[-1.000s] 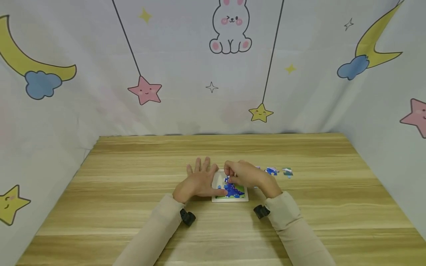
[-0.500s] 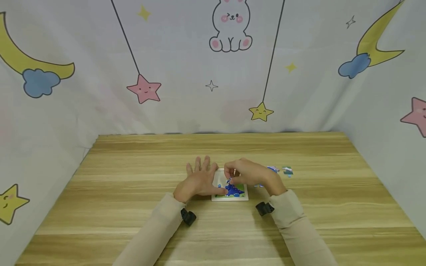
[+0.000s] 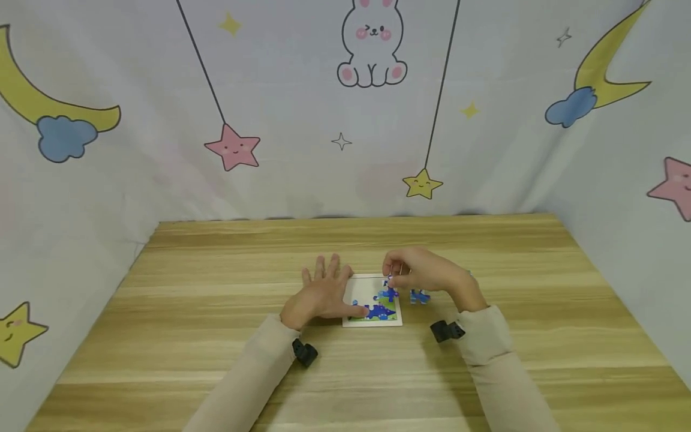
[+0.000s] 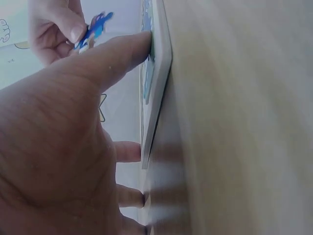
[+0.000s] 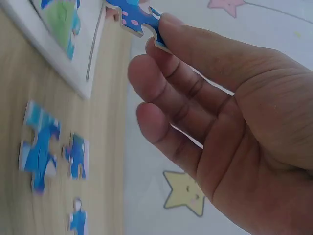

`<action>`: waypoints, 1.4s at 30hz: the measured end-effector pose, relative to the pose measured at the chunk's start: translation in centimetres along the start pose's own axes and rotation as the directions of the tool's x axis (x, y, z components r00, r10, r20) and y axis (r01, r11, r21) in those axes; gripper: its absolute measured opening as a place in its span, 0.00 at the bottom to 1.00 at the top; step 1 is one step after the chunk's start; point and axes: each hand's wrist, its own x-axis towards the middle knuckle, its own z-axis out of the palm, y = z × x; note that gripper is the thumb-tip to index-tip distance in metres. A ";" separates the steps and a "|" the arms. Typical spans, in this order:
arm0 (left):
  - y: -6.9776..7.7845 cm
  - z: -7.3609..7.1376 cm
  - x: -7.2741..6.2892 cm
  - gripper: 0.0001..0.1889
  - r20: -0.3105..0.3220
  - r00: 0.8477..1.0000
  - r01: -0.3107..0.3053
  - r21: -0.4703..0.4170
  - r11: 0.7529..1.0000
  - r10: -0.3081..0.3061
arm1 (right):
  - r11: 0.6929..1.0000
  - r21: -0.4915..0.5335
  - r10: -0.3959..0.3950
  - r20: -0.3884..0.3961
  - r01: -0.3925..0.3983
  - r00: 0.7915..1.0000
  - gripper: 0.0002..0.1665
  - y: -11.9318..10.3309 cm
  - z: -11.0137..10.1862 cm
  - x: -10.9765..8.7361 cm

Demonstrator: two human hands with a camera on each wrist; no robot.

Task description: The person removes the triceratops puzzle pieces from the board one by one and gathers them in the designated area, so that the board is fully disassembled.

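Across the wood-grain tabletop (image 3: 345, 372), pinching a blue puzzle piece (image 5: 137, 19), cut off in the right wrist view, in right hand (image 3: 423, 270) fingers, over the puzzle tray's (image 3: 372, 326) two o'clock; pressing from nine with the left hand (image 3: 323, 297), fingers spread; at three, loose pieces (image 5: 36, 161), partly hidden.

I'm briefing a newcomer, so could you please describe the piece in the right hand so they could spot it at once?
On the wooden table, find the white tray touched by the left hand. Over the tray's right side, the right hand pinches the piece, blue with pink dots. Unlike the loose pieces lying on the table, it is held up in the air.
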 end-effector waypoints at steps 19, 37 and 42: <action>0.1 0.1 -0.4 0.49 -0.008 1.000 -0.027 -0.029 0.999 0.027 | 0.989 0.095 0.113 0.000 -0.112 0.994 0.02 5.3 -2.4 -6.2; -0.3 0.1 -0.4 0.49 -0.010 0.999 -0.040 -0.037 0.999 0.040 | 0.988 -0.015 0.152 0.000 -0.152 0.988 0.05 6.1 -2.0 -6.3; -0.3 0.2 -0.4 0.49 -0.011 0.999 -0.039 -0.039 0.998 0.039 | 0.987 -0.017 0.163 0.004 -0.163 0.987 0.05 6.3 -2.0 -6.3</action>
